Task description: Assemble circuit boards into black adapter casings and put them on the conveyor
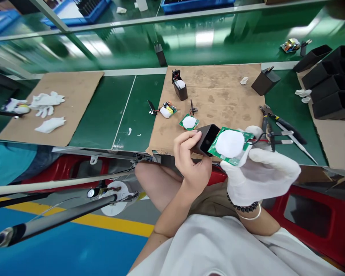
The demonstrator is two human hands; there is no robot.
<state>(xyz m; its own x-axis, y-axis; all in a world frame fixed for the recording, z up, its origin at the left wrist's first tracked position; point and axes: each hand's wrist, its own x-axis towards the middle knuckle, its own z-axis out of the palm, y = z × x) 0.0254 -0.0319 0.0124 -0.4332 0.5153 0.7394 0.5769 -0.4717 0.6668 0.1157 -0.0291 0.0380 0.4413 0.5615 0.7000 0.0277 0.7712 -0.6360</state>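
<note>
My bare left hand point(191, 161) is closed around a black plastic housing point(208, 138), its open mouth facing right. My right hand point(260, 172), in a white glove, grips a green circuit board point(231, 145) with a white pad on top and red and black wires trailing right. The board's edge sits at the mouth of the housing. Both hands hover just in front of the cardboard mat point(218, 96) at the bench edge.
On the mat lie another green board with a white pad point(189, 122), a small board point(167, 111) and an upright black housing point(180, 86). Pliers and tweezers point(281, 128) lie right. Black housings point(333, 84) are stacked far right. White gloves point(47, 103) lie left.
</note>
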